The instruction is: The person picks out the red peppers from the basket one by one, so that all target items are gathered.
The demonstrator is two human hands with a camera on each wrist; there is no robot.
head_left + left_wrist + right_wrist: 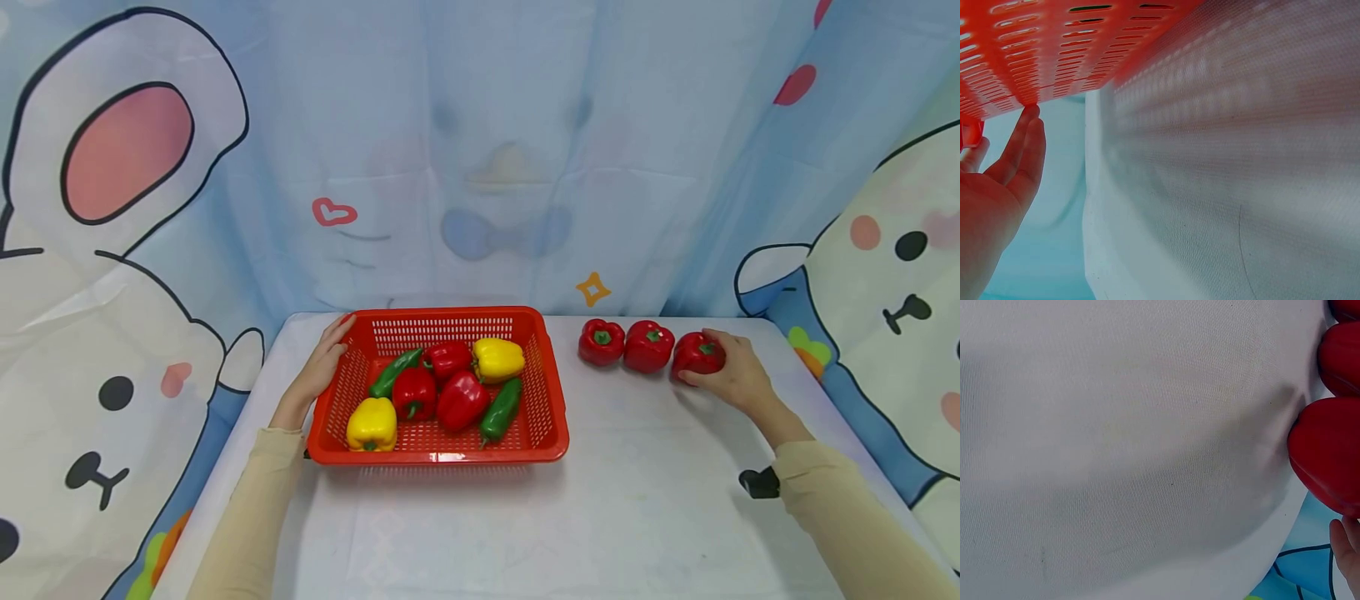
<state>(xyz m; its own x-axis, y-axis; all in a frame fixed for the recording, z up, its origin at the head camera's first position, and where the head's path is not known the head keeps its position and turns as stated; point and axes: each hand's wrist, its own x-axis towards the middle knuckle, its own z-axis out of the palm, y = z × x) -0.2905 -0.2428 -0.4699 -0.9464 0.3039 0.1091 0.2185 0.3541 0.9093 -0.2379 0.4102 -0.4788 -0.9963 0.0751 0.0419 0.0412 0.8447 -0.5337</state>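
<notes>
A red plastic basket point(438, 457) holds red bell peppers point(462, 401), yellow bell peppers point(372, 424) and green chili peppers point(501, 410). At its left side, my left hand point(324, 364) rests against the rim; in the left wrist view its fingers point(1027, 147) are extended and touch the slotted wall. Far to the right, my right hand point(733, 372) grips a red bell pepper point(696, 353) between thumb and fingers. That pepper is the rightmost in a row with two others, a middle one point(648, 347) and a left one point(602, 342). Only some fingertips show in the right wrist view.
A white cloth covers the table point(600, 517). Behind it hangs a blue curtain point(495, 150) printed with cartoon animals, close to the table's back edge. The row of peppers lies near that edge, to the right of the basket.
</notes>
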